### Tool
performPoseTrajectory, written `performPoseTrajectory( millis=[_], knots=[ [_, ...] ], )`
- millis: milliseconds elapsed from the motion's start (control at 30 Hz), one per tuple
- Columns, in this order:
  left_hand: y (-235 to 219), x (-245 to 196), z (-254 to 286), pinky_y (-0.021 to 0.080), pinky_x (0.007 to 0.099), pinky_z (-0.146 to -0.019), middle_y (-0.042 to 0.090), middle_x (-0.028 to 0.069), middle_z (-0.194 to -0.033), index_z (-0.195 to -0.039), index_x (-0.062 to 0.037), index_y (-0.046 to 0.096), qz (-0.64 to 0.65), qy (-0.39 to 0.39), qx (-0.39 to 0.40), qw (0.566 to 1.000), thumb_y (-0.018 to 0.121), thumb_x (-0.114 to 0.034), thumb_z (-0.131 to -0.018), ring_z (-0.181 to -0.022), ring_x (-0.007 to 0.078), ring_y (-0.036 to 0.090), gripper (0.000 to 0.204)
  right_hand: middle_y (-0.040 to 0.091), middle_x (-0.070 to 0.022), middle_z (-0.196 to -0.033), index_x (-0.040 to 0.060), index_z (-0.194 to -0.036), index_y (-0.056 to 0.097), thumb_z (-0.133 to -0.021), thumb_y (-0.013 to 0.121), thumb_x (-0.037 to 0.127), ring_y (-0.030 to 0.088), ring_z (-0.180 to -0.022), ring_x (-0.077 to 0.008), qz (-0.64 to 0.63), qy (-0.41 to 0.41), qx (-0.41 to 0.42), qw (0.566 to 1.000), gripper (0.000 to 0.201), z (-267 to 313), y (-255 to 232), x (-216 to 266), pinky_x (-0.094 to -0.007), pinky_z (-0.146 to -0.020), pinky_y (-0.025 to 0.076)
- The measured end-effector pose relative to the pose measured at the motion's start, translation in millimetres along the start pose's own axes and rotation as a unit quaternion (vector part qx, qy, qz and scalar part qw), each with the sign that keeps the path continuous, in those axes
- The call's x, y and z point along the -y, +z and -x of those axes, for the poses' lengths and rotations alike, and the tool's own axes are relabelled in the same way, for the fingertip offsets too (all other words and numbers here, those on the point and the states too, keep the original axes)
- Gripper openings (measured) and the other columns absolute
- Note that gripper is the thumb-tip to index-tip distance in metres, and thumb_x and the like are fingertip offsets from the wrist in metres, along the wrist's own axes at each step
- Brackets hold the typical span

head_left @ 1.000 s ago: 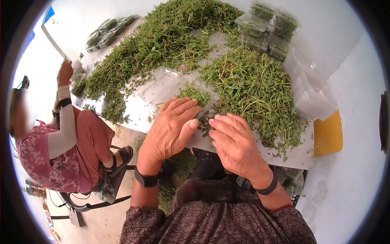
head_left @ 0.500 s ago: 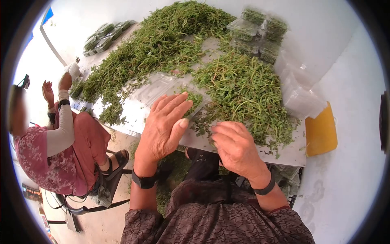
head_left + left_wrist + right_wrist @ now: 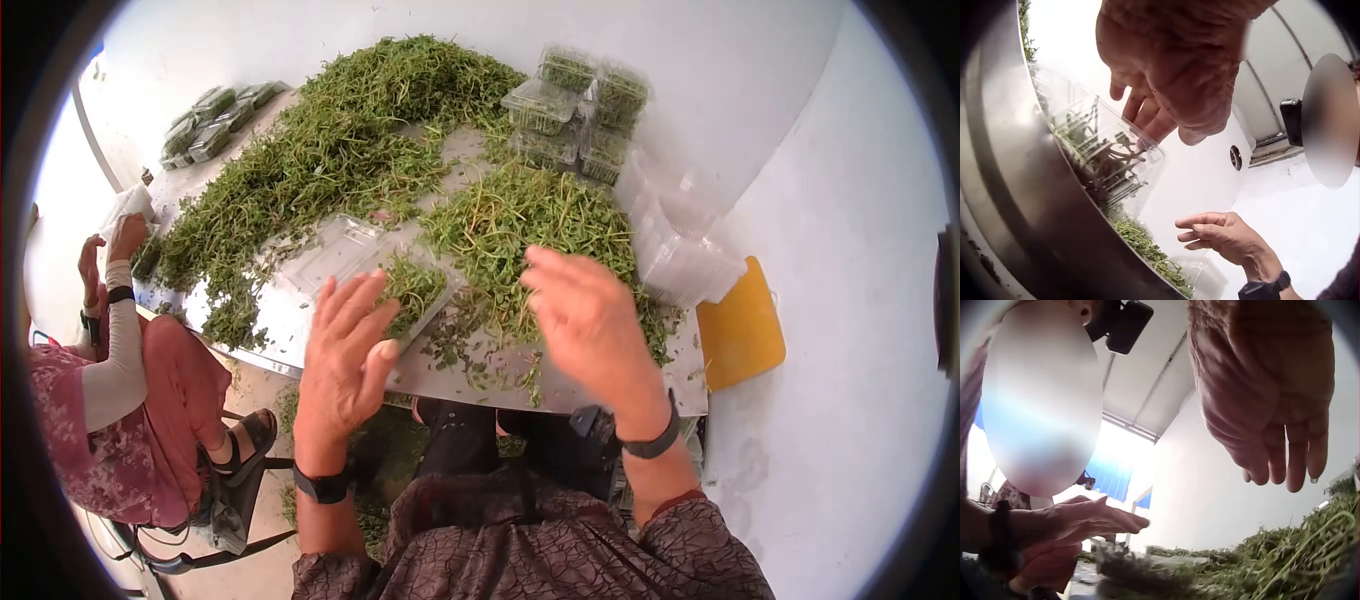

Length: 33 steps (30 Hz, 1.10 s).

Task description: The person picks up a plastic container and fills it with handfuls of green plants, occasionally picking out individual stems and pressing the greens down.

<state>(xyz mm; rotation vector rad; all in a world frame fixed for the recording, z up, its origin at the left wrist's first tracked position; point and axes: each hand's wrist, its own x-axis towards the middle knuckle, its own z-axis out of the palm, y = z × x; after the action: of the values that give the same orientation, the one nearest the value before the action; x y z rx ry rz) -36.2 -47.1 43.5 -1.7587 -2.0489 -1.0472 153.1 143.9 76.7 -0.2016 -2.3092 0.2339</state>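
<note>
A clear plastic box (image 3: 441,309) holds a small portion of leafy green stems (image 3: 412,290) at the near side of the table, its clear lid (image 3: 335,250) folded out behind it. My left hand (image 3: 345,360) is beside the box with fingers straight; in the left wrist view its fingertips are right at the box wall (image 3: 1154,153). Above the near edge of a heap of greens (image 3: 500,215) is my right hand (image 3: 590,320), slightly blurred. Its fingers hang extended in the right wrist view, with nothing in them.
A larger heap of greens (image 3: 330,135) covers the table's far left. Filled boxes (image 3: 603,115) are stacked at the back, with more boxes (image 3: 205,140) at far left. Nested clear boxes (image 3: 675,250) stand right, by a yellow panel (image 3: 742,325). Another person (image 3: 110,400) sits on the left.
My hands have moved apart, the right one rising toward the heap. The head view has shifted right, so the table appears further left. The seated person's hands have lowered.
</note>
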Motion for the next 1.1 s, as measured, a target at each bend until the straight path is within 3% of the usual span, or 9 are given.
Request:
performPoseTrajectory(
  millis=[133,200,300,633,700,833,933,1000,1100],
  knots=[
    [0.4,14.3,27.8,0.037,0.0494,-0.107,0.060,0.0199,-0.130,-0.110,0.0024,0.067,-0.014,-0.024,-0.124,0.992,0.052,-0.024,-0.095,-0.119,0.0385,0.055,0.034,0.068,-0.0207,-0.105,-0.0013,-0.096,0.067,-0.080,0.065,0.004,0.066,-0.093,-0.0362,0.061,0.052,0.001,0.997,0.017,-41.4,-8.7,-31.9,-0.0437,-0.082,0.053],
    [6.1,22.8,38.8,0.041,0.0461,-0.100,0.061,0.0191,-0.127,-0.110,0.0008,0.068,-0.008,-0.040,-0.202,0.978,0.053,-0.019,-0.095,-0.114,0.0359,0.057,0.029,0.067,-0.0198,-0.115,0.0018,-0.107,0.068,-0.082,0.063,0.006,0.065,-0.099,-0.0370,0.077,0.098,0.068,0.990,0.026,-59.1,-7.6,-41.2,-0.0412,-0.087,0.053],
    [11.6,32.1,44.8,0.042,0.0458,-0.098,0.062,0.0190,-0.124,-0.111,0.0006,0.067,-0.010,-0.061,-0.248,0.967,0.052,-0.019,-0.095,-0.113,0.0351,0.058,0.029,0.067,-0.0216,-0.112,0.0030,-0.110,0.068,-0.081,0.061,0.004,0.066,-0.096,-0.0383,0.141,0.095,0.151,0.974,0.030,-83.1,7.5,-60.6,-0.0435,-0.085,0.053],
    [32.9,42.0,59.6,0.050,0.0398,-0.089,0.062,0.0197,-0.118,-0.112,0.0005,0.066,0.036,-0.089,-0.270,0.958,0.055,-0.015,-0.093,-0.104,0.0312,0.062,0.027,0.070,-0.0184,-0.086,0.0076,-0.099,0.073,-0.074,0.059,0.001,0.067,-0.085,-0.0378,0.300,0.127,0.271,0.906,0.030,-104.2,40.2,-101.4,-0.0453,-0.078,0.054],
    [33.6,39.3,57.4,0.051,0.0377,-0.086,0.061,0.0191,-0.119,-0.112,0.0004,0.066,0.053,-0.099,-0.271,0.956,0.055,-0.015,-0.094,-0.100,0.0281,0.062,0.027,0.068,-0.0193,-0.079,0.0051,-0.078,0.071,-0.071,0.065,0.004,0.068,-0.079,-0.0361,0.275,0.082,0.144,0.947,0.009,-100.4,32.6,-104.8,-0.0457,-0.070,0.054],
    [39.6,43.2,60.1,0.051,0.0319,-0.078,0.060,0.0177,-0.121,-0.114,-0.0001,0.065,0.100,-0.121,-0.280,0.947,0.053,-0.015,-0.095,-0.089,0.0196,0.060,0.027,0.070,-0.0188,-0.083,0.0056,-0.083,0.073,-0.072,0.065,0.006,0.068,-0.080,-0.0369,0.252,0.117,0.098,0.956,0.014,-103.8,7.1,-98.3,-0.0450,-0.071,0.054],
    [44.1,45.5,60.2,0.049,0.0303,-0.076,0.058,0.0171,-0.125,-0.117,0.0008,0.064,0.118,-0.134,-0.301,0.937,0.051,-0.015,-0.097,-0.084,0.0165,0.056,0.029,0.071,-0.0128,-0.079,0.0041,-0.093,0.072,-0.078,0.064,0.005,0.068,-0.071,-0.0271,0.178,0.159,0.026,0.971,0.017,-103.8,-4.7,-92.8,-0.0395,-0.065,0.053],
    [45.3,44.7,56.9,0.047,0.0279,-0.075,0.055,0.0146,-0.130,-0.120,0.0006,0.063,0.138,-0.127,-0.315,0.930,0.049,-0.015,-0.099,-0.084,0.0137,0.054,0.029,0.069,-0.0128,-0.073,0.0008,-0.091,0.072,-0.077,0.064,0.005,0.067,-0.065,-0.0211,0.007,0.217,-0.034,0.976,0.016,-102.6,-10.7,-85.2,-0.0344,-0.063,0.052],
    [46.8,46.3,52.6,0.044,0.0254,-0.075,0.051,0.0125,-0.136,-0.125,0.0007,0.059,0.154,-0.123,-0.330,0.923,0.046,-0.013,-0.100,-0.084,0.0105,0.051,0.031,0.065,-0.0050,-0.068,-0.0025,-0.093,0.070,-0.081,0.065,0.003,0.061,-0.062,-0.0100,-0.107,0.232,-0.026,0.966,0.015,-99.7,-10.4,-76.7,-0.0280,-0.059,0.048]
  ],
)
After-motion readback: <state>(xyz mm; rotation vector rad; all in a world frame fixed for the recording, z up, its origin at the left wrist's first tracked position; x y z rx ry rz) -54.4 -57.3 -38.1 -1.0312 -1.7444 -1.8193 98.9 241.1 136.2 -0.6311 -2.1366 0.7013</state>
